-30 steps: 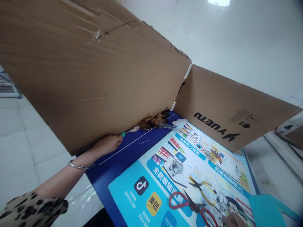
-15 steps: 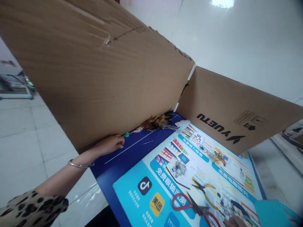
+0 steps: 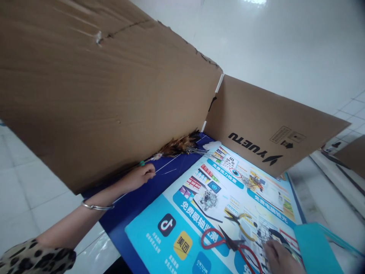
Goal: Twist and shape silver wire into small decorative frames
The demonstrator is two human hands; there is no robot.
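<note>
Feather bunch (image 3: 178, 146) and scissors (image 3: 234, 243), one each, lie near two hands (image 3: 139, 177) (image 3: 281, 257), fingers curled, any pinch unclear.

left sleeve (image 3: 40, 259): tan, black-spotted print | bangle (image 3: 97, 207): silver-coloured, slim, smooth

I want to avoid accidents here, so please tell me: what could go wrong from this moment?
The red-handled scissors lie open near the right hand; it might be nicked. The thin shiny strands beside the brown feathers could perhaps snag if the left hand reaches there.
</note>
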